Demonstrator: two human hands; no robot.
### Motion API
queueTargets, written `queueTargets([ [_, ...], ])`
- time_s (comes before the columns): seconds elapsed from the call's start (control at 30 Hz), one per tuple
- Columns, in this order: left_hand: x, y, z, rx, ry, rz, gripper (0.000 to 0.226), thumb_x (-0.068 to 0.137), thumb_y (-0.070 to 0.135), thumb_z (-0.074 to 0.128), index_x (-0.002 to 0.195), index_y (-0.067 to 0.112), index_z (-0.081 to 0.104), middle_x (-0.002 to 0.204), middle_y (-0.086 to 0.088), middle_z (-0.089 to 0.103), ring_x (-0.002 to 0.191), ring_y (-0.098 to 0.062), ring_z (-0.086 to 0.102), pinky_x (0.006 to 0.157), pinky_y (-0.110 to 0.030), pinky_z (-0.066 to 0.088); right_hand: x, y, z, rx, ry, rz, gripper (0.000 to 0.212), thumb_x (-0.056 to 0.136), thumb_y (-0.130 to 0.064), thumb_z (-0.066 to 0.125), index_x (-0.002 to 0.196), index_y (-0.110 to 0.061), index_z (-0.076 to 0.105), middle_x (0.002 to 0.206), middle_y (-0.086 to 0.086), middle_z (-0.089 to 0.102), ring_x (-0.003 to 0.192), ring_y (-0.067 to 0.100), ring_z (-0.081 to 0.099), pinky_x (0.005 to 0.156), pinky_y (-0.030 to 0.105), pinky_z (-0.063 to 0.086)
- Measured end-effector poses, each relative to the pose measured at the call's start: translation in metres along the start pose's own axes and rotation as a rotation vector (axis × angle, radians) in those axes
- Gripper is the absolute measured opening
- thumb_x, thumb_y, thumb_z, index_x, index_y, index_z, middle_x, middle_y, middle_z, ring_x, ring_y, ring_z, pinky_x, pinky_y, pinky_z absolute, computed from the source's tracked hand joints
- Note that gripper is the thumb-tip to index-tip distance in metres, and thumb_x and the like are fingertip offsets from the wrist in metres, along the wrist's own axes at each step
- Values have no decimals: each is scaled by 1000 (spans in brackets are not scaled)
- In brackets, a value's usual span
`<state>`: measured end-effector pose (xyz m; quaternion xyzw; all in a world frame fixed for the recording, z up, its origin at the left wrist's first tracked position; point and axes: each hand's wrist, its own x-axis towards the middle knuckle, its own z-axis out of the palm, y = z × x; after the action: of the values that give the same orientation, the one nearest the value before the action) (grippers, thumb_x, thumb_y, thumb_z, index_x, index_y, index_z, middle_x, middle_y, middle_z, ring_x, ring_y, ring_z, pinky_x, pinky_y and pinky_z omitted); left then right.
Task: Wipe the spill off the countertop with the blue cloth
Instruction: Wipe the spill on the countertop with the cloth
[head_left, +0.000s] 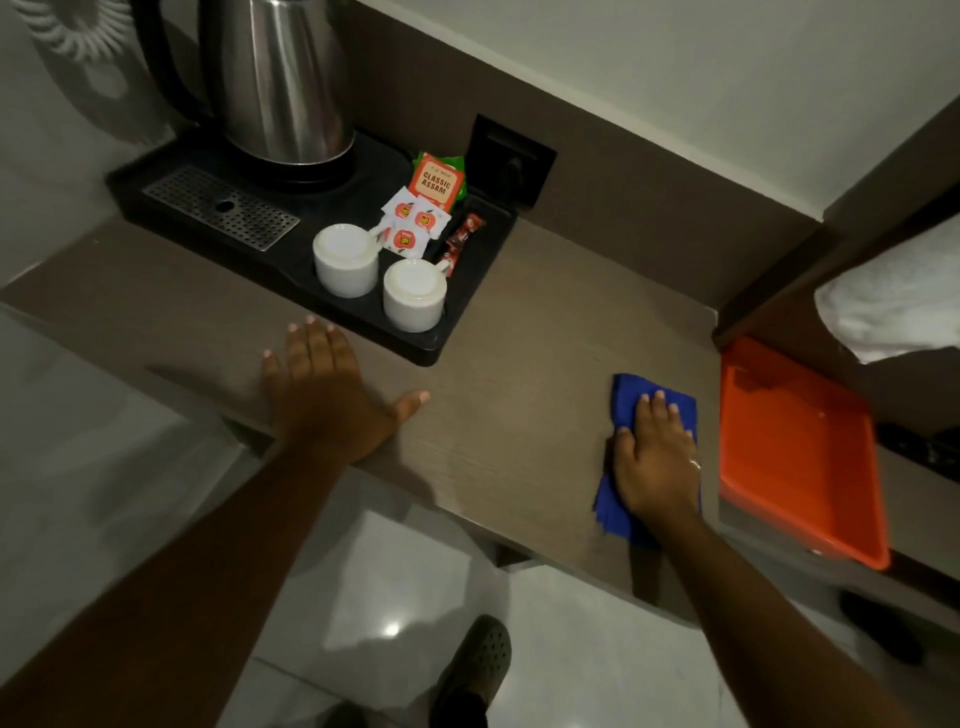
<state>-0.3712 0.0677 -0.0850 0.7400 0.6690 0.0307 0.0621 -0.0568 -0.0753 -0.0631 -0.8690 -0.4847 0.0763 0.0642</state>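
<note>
The blue cloth (631, 397) lies flat on the brown wooden countertop (519, 405), near its right end and front edge. My right hand (654, 457) presses down on the cloth with fingers together, covering its middle. My left hand (324, 395) rests flat on the countertop, palm down and fingers spread, just in front of the black tray. No spill is visible on the wood; anything under the cloth is hidden.
A black tray (431, 348) at the back left holds a steel kettle (280, 83), two upturned white cups (345, 260), and tea sachets (435, 182). An orange plastic tray (800, 452) sits right of the cloth. A wall socket (511, 161) is behind. The floor lies below the counter's front edge.
</note>
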Motion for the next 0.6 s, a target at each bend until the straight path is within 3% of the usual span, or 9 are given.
queueTargets([
  [0.1, 0, 0, 3, -13, 22, 10, 141, 54, 104, 18, 149, 0, 26, 158, -26, 27, 145, -43, 24, 113, -62, 22, 19, -40, 9, 22, 18, 262, 62, 98, -34, 27, 150, -4, 12, 161, 17, 9, 147, 34, 7, 119, 51, 9],
  [0.17, 0, 0, 5, -16, 17, 17, 141, 55, 104, 16, 149, 0, 25, 158, -26, 25, 145, -43, 22, 114, -62, 20, 20, -84, 19, 42, 1, 329, 64, 97, -34, 27, 150, -1, 9, 160, 20, 6, 147, 36, 4, 119, 51, 5],
  [0.27, 1, 1, 9, -10, 17, 27, 139, 58, 103, 14, 150, 0, 22, 160, -27, 21, 146, -43, 19, 114, -64, 17, -5, -148, 43, 26, 17, 130, 66, 97, -38, 26, 150, -2, 8, 160, 21, 4, 147, 36, 2, 119, 52, 3],
  [0.37, -3, 1, 11, -17, 68, 58, 134, 63, 98, 20, 148, -5, 25, 157, -31, 24, 144, -46, 22, 113, -65, 20, -40, -170, 58, 39, -31, -164, 67, 96, -45, 18, 151, -9, 3, 161, 14, -2, 148, 30, -5, 119, 48, -3],
  [0.5, -8, 0, 11, -45, 110, 72, 128, 66, 93, 30, 145, -8, 29, 155, -33, 26, 144, -48, 23, 113, -65, 19, -53, -111, 42, 48, -108, -454, 65, 95, -49, 26, 152, -22, 9, 162, 1, 3, 148, 16, -4, 120, 41, -2],
  [0.6, -6, -1, 9, -31, 62, 70, 133, 64, 98, 22, 146, -6, 28, 156, -32, 25, 143, -47, 23, 112, -66, 20, -51, -28, 21, 30, -65, -346, 62, 96, -46, 32, 151, -24, 13, 161, -1, 10, 147, 15, 2, 120, 41, 3],
])
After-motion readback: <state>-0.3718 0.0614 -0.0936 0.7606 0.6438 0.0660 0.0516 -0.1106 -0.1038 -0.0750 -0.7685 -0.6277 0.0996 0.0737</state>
